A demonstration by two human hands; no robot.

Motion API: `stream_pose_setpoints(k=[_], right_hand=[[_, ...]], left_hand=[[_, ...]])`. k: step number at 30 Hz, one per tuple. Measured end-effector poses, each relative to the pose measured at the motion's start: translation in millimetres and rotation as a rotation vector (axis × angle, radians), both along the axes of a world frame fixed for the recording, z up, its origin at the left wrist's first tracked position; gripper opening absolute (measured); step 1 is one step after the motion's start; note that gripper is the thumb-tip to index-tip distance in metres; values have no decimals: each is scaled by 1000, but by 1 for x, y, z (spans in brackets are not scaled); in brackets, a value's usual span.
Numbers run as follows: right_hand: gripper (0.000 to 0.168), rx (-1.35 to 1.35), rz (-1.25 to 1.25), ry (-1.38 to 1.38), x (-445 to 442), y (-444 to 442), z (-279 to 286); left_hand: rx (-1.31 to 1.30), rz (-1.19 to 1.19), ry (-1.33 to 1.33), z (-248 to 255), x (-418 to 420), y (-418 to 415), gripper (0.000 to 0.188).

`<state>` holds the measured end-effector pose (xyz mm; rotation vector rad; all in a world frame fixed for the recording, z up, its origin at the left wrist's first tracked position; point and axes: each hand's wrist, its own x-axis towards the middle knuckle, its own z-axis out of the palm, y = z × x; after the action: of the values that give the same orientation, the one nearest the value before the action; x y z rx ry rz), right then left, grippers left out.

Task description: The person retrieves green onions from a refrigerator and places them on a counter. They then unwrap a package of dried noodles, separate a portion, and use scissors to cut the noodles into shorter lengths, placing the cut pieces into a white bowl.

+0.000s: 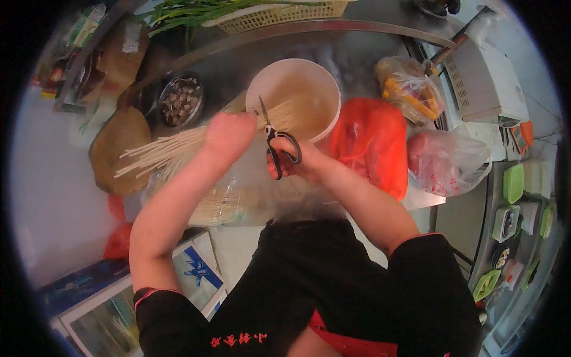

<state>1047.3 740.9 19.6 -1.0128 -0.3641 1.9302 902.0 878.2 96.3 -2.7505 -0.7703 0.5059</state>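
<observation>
My left hand (232, 131) is closed around a bundle of pale, dried noodle sticks (165, 151). Their long ends stick out to the left, and the other ends reach over the rim of a white plastic bucket (263, 80). Cloudy brownish liquid (314, 109) stands in the bucket. In my right hand (296, 158) is a pair of black-handled scissors (269, 130), with thumb and fingers in the loops. Their blades point away from me, across the sticks close to my left fist. More sticks (218, 207) lie in clear plastic wrapping near the counter's front edge.
A red plastic bag (368, 143) touches the bucket's right side, with clear bags (446, 163) beyond it. On the left are a bowl of dark chopped pieces (180, 100) and a wooden board (119, 151). A shelf edge (312, 26) carries a basket (281, 18) of greens.
</observation>
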Motion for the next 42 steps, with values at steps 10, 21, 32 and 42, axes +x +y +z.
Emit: stream_pose_setpoints(k=[10, 21, 32, 42], right_hand=[[40, -5, 15, -44, 6, -10, 14], [43, -10, -9, -160, 7, -8, 9], [39, -37, -107, -77, 0, 3, 7], [42, 22, -35, 3, 10, 8, -9]], left_hand=[[25, -77, -82, -10, -8, 9, 8], [55, -121, -69, -10, -10, 12, 6], [64, -47, 34, -6, 0, 17, 7], [14, -83, -1, 9, 14, 8, 7]])
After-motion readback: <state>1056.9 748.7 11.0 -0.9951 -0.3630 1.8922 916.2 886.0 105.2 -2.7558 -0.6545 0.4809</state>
